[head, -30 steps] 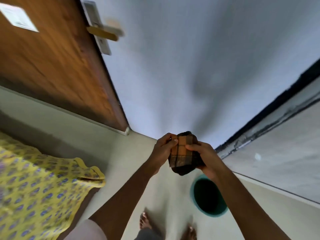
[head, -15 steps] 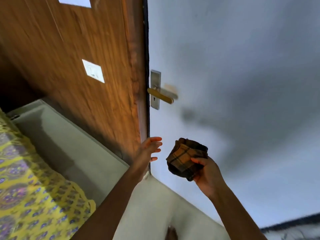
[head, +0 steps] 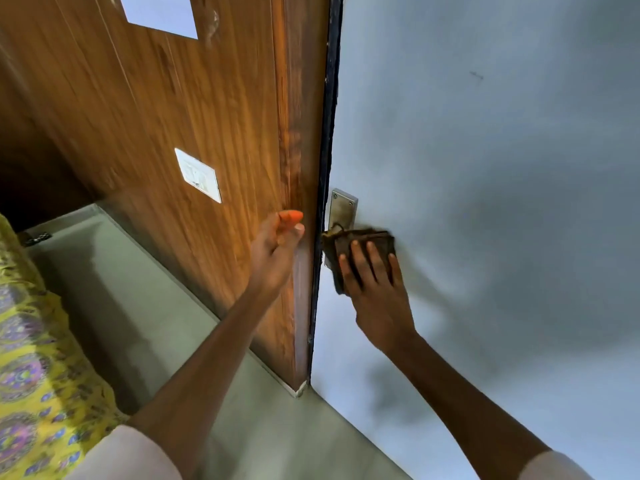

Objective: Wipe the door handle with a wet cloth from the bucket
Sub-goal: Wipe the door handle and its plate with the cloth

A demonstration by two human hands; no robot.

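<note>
Brown checked cloth (head: 360, 242) lies at frame centre under the spread fingers of the right hand (head: 375, 289), pressed flat over the door handle, which it hides below the steel backplate (head: 342, 208). Left hand (head: 277, 251) hovers loosely open, empty, beside the wooden door edge (head: 298, 168).

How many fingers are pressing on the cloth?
4: the right hand has four fingers lying side by side across the dark cloth, which covers the door handle below the metal plate. Its thumb is hidden. The left hand touches no cloth.
</note>
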